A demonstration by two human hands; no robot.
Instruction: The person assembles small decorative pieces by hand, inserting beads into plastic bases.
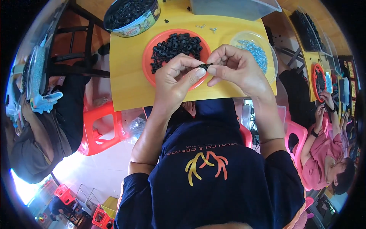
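A small black plastic part is pinched between my two hands, above the near right rim of a red-orange plate. My left hand grips it from the left with thumb and forefinger. From the right, the thumb and forefinger of my right hand close on its other side. On the plate lies a heap of black plastic parts, partly covered by my left hand. To the right of my right hand, a clear round dish holds many small silvery-blue pieces, too small to name.
The yellow table also carries a round tin of black parts at the far left and a clear plastic bin at the back. A few silvery pieces lie loose. Red stools and people are at both sides.
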